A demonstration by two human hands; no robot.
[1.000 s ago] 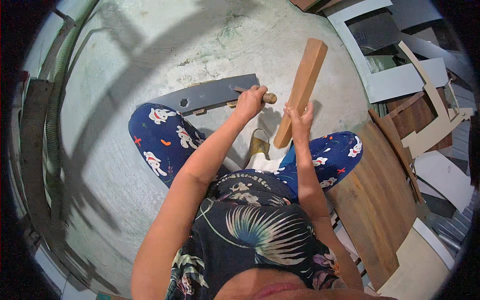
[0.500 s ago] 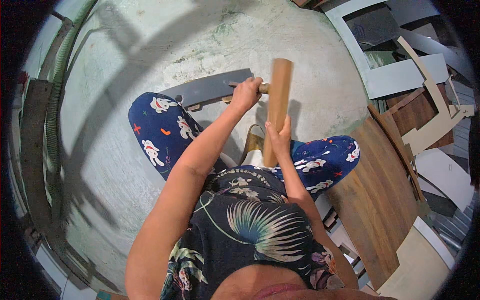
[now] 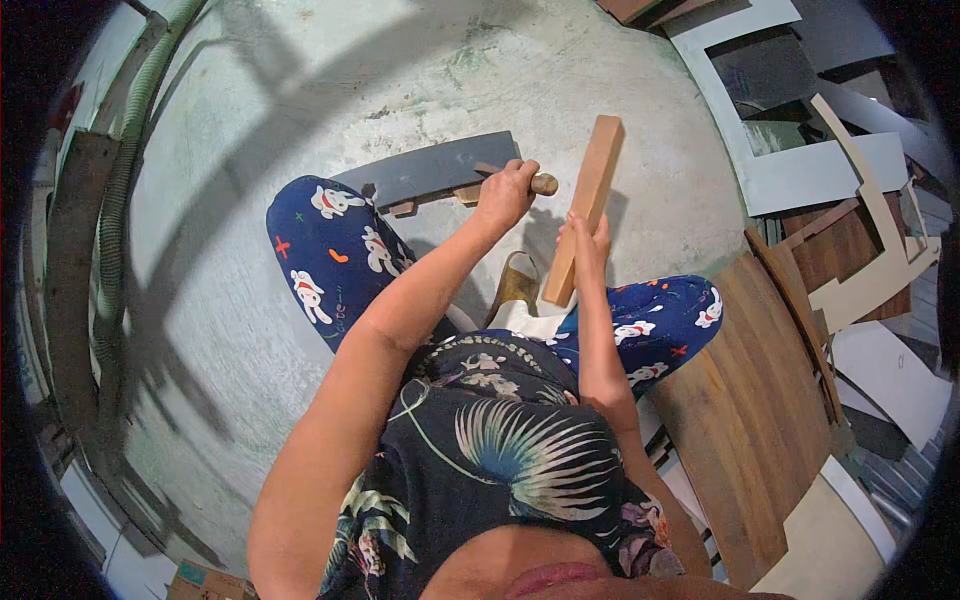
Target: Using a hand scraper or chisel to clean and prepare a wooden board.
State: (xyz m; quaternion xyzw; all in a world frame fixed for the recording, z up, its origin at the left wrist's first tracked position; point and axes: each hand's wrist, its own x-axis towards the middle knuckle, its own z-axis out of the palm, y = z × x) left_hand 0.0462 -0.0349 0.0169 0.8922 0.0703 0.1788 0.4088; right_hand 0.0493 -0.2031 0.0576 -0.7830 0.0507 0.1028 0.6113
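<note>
My left hand (image 3: 507,197) is closed around a chisel (image 3: 544,184) with a round wooden handle, whose butt sticks out on the right. A narrow brownish blade shows left of the fist, over the right end of a dark grey, slightly curved board (image 3: 425,165). Small wooden pieces (image 3: 467,194) show along the board's near edge. My right hand (image 3: 590,240) grips the lower part of a long square wooden block (image 3: 598,165), tilted with its top to the right. A gap separates the block from the chisel's butt.
My bent legs in blue printed trousers (image 3: 330,260) flank the work, a shod foot (image 3: 515,285) between them. Brown wooden boards (image 3: 745,400) and pale cut panels (image 3: 820,170) are piled at the right. A ribbed hose (image 3: 118,200) runs along the left.
The wooden block has moved right, away from the chisel's butt, and its top has tilted to the right. My left hand still grips the chisel over the board.
</note>
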